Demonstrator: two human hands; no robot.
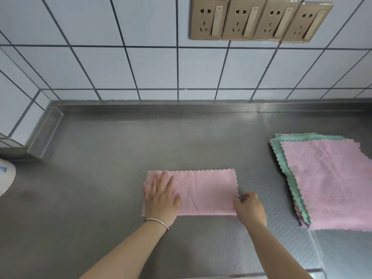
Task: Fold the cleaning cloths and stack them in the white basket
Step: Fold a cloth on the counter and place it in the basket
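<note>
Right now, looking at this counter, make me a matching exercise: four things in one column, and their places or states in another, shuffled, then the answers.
1. left hand
2. right hand
3. pink cloth
4. cloth pile

A. lies unfolded at the counter's right
B. pinches the cloth's right edge
C. presses flat on the cloth's left end
D. folded into a long strip

Pairs: 1-C, 2-B, 3-D, 4-A

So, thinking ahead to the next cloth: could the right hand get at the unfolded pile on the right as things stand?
Probably yes. The right hand pinches the folded pink cloth at its right edge, and only bare steel counter lies between it and the pile.
</note>
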